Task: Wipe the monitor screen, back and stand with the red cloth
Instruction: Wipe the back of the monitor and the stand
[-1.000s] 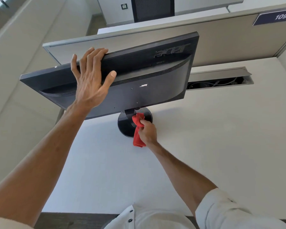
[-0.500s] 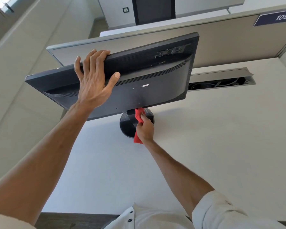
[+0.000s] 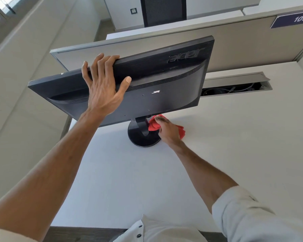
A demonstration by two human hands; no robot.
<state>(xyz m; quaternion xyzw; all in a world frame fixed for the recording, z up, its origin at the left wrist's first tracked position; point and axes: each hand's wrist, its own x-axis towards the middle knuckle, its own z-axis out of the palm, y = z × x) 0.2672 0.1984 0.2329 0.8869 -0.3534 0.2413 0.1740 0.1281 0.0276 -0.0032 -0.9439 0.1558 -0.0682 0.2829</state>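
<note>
Head view, looking down over a white worktop (image 3: 226, 154). A black monitor (image 3: 164, 88) stands near the far edge of the worktop, toward its left side, with its back panel facing the camera and its screen turned away and hidden. The panel is tilted, its top edge leaning toward the viewer.

The left hand (image 3: 103, 95) holds the monitor at the top edge: the fingers (image 3: 104, 62) hook over that edge while the thumb lies spread on the back panel.

The round stand (image 3: 140, 139) rests flat on the worktop beneath the panel, and its short neck rises to the lower middle of the back. The right hand (image 3: 169, 131) grips the red cloth (image 3: 154, 126), fingers clenched around the bunched fabric, and presses it against the right side of the neck, just above the base. A loose fold of the cloth shows beyond the hand, over the worktop.

Behind the monitor runs a grey partition panel (image 3: 243, 42) carrying a dark plate (image 3: 292, 20) marked 109. An open cable tray (image 3: 234, 87) with wires inside lies along the far edge of the worktop, right of the monitor. A rolled pale sleeve (image 3: 243, 217) covers the right upper arm.
</note>
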